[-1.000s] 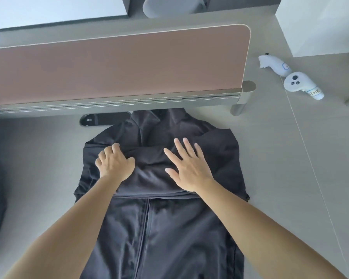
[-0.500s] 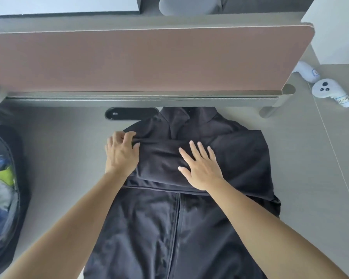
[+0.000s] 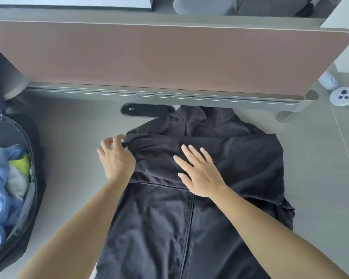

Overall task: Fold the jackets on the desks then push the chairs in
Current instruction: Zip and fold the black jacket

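Left hand [image 3: 116, 158] moved from jacket [image 3: 159, 228] top to sleeve cuff [image 3: 130, 144] at left edge; fingers loosely curled, pinch or mere touch we cannot tell. Right hand [image 3: 200, 175] stays flat, fingers spread, pressing folded sleeve. Jacket lies on desk [image 3: 69, 148], collar against divider [image 3: 169, 57]. We judge sleeves tucked, bottom fold next. Bag [image 3: 36, 150] crowds left; right side roomier up to controller [image 3: 343, 96].

On the grey desk [image 3: 69, 141] our right hand [image 3: 201, 176] lies flat on the sleeve [image 3: 161, 152] folded across the black jacket [image 3: 246, 162], while our left hand [image 3: 117, 161] pinches the sleeve's end.
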Tool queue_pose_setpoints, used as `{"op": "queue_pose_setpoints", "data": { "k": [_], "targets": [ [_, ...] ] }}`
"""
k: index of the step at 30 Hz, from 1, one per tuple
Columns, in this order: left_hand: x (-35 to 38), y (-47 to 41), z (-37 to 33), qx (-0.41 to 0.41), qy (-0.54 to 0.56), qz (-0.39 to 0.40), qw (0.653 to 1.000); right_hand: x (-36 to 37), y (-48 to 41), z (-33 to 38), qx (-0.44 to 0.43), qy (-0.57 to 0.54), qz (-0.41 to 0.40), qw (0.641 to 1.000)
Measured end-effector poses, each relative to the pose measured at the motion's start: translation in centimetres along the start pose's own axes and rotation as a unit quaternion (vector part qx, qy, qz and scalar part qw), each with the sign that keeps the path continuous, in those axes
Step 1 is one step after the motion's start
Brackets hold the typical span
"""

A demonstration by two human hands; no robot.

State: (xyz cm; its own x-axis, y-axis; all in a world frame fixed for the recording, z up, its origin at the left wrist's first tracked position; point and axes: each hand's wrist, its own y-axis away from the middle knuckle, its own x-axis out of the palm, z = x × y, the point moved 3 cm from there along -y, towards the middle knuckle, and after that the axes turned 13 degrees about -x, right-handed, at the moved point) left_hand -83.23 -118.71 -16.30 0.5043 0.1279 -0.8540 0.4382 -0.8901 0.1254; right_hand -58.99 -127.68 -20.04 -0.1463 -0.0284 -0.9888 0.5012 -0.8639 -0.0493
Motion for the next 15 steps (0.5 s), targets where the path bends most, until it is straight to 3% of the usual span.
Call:
{"op": "queue_pose_setpoints", "data": {
  "k": [1,3,5,7,10,15],
  "targets": [
    [0.0,0.6,-0.4,0.019,-0.021,-0.002,1.0,-0.5,0.2,-0.6,0.025,0.01,-0.01,1.0],
    [1.0,2.3,-1.0,0.139,-0.055,0.024,0.988,-1.1,1.2,-2.1,0.13,0.026,0.009,0.991],
    [3.1,4.2,-0.5,0.254,-0.165,0.093,0.949,-0.9,3.0,-2.9,0.233,0.045,0.076,0.968],
    [5.2,5.1,1.0,0.252,-0.278,0.163,0.912,0.3,5.3,-3.0,0.311,0.04,0.137,0.94],
    [6.5,5.8,3.0,0.234,-0.33,0.174,0.898,1.5,7.3,-2.4,0.391,-0.007,0.147,0.909],
    [5.3,8.0,5.3,0.216,-0.337,0.193,0.896,1.8,8.8,-0.7,0.36,-0.023,0.157,0.919]
  ]
}}
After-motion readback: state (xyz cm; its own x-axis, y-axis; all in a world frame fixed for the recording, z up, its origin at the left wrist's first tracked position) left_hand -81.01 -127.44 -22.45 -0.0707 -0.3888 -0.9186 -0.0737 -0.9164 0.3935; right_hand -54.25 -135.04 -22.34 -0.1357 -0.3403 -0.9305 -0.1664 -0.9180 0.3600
